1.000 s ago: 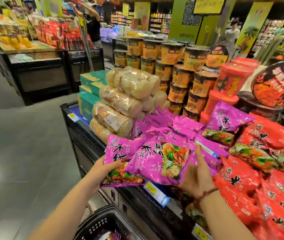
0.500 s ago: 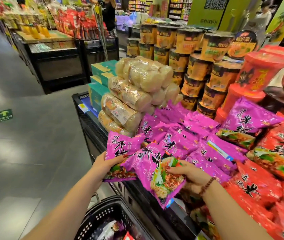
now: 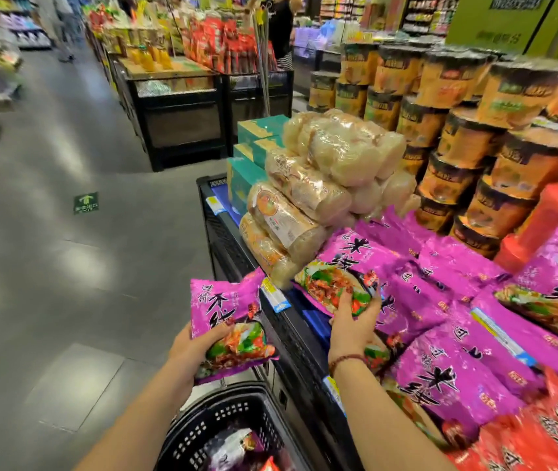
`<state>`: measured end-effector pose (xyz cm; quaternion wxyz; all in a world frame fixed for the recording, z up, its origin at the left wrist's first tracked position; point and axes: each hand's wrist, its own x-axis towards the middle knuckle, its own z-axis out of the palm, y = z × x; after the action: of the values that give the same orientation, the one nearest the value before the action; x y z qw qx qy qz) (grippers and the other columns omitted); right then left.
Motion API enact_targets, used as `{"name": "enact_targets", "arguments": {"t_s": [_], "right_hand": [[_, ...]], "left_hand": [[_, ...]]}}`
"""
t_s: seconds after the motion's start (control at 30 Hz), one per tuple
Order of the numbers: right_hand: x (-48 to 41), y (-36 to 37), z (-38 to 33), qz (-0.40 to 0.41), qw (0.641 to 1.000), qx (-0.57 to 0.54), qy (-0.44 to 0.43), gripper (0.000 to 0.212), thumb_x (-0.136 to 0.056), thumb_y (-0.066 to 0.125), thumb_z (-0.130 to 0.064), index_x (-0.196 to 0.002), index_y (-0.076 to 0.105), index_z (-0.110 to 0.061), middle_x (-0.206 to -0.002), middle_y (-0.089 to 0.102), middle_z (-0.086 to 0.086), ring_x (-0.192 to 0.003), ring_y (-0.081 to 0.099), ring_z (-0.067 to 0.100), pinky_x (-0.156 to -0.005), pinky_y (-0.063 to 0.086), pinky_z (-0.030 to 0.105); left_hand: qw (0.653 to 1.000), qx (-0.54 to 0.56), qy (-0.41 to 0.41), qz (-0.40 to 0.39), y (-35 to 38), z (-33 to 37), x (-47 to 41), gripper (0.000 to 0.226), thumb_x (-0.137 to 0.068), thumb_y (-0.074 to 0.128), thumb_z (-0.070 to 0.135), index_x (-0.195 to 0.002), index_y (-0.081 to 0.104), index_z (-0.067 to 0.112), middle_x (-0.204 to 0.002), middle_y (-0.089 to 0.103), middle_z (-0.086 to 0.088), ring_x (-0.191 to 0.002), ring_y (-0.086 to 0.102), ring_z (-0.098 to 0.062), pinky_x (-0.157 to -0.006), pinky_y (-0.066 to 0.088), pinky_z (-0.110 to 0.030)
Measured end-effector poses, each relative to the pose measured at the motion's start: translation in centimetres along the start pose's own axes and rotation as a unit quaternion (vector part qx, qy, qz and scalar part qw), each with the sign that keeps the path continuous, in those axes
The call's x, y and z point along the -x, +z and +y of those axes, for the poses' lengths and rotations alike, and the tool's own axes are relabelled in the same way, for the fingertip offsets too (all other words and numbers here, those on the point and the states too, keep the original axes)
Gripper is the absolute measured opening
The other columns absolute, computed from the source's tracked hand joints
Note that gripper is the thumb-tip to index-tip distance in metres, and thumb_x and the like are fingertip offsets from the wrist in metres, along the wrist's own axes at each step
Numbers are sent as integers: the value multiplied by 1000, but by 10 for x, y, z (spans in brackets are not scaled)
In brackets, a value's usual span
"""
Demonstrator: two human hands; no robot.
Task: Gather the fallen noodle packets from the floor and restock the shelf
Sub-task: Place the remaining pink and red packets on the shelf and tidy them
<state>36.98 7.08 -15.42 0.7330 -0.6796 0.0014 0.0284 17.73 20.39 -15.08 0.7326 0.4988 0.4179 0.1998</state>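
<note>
The left hand (image 3: 185, 355) grips a purple noodle packet (image 3: 224, 309), printed with large black Chinese characters, out in front of the shelf (image 3: 291, 339), above a black basket (image 3: 199, 433). The right hand (image 3: 349, 322) curls its fingers round a second purple packet (image 3: 337, 283) marked 米线, lying on the purple pile (image 3: 457, 277) at the shelf's front. The price tags (image 3: 274, 295) are too blurred to read.
</note>
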Motion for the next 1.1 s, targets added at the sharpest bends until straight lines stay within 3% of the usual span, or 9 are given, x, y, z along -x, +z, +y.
{"name": "enact_targets", "arguments": {"t_s": [0.1, 0.23, 0.33, 0.43, 0.53, 0.77, 0.87, 1.0, 1.1], "right_hand": [[-1, 22, 16, -16, 997, 71, -38, 62, -97, 52, -13, -149, 20, -5, -145, 34, 3, -133, 33, 11, -102, 19, 4], [-4, 29, 33, -28, 968, 237, -79, 80, -86, 66, -13, -148, 17, 5, -142, 41, 24, -131, 39, 35, -109, 27, 33], [-4, 20, 34, 32, 901, 395, -178, 104, -69, 83, -27, -145, 23, 7, -148, 32, 26, -135, 32, 40, -109, 29, 50], [-8, 7, 38, 42, 842, 443, -306, 122, -64, 83, -47, -148, 11, 6, -152, 18, 23, -139, 20, 38, -114, 16, 51], [-16, -4, 40, 13, 796, 442, -413, 111, -78, 62, -58, -150, 2, 1, -150, 17, 23, -140, 17, 37, -118, 4, 43], [-12, 3, 35, -110, 934, 310, -141, 74, -89, 65, -23, -144, 25, 7, -139, 44, 29, -127, 46, 40, -105, 35, 41], [-12, 10, 32, -68, 981, 179, -44, 40, -88, 66, -12, -120, 45, -2, -98, 62, 10, -88, 60, 26, -87, 48, 37], [-19, 16, 30, -79, 996, -3, 40, 33, -87, 60, 7, -105, 45, -15, -88, 53, -6, -77, 54, 4, -74, 49, 13], [-21, 16, 30, -73, 996, 15, 51, 32, -87, 63, 3, -104, 48, -20, -88, 56, -6, -78, 57, 6, -85, 52, 27]], "left_hand": [[1000, 8, -8, 1, 0, -7, 6, 71, -50, 92, 31, -114, 63, 14, -100, 74, -16, -93, 70, -38, -87, 56, -49], [1000, 5, -19, 14, -1, -13, 12, 56, -62, 80, 26, -113, 62, 11, -97, 74, -17, -94, 70, -39, -89, 55, -52], [1000, 5, -20, 8, -3, -14, 14, 60, -61, 86, 25, -114, 61, 11, -99, 74, -17, -94, 70, -38, -92, 53, -53], [1000, 9, -24, 0, -4, -16, 15, 61, -64, 88, 25, -116, 60, 10, -101, 74, -16, -94, 70, -37, -93, 52, -52], [1000, 2, -25, -1, -4, -15, 13, 62, -63, 88, 28, -116, 60, 12, -102, 74, -14, -96, 70, -35, -97, 50, -54], [999, -8, -36, 4, -1, -19, 11, 67, -56, 91, 38, -113, 62, 16, -100, 75, -12, -96, 70, -34, -99, 48, -54], [999, -21, -39, 1, 0, -22, 12, 67, -54, 85, 41, -112, 61, 19, -99, 75, -9, -96, 71, -32, -99, 48, -54], [999, -25, -38, -3, 0, -22, 11, 75, -48, 86, 46, -114, 61, 21, -100, 75, -9, -96, 71, -32, -100, 47, -55], [999, -34, -37, -3, 0, -22, 10, 78, -46, 85, 50, -113, 61, 19, -100, 75, -9, -96, 70, -33, -100, 47, -55]]}}
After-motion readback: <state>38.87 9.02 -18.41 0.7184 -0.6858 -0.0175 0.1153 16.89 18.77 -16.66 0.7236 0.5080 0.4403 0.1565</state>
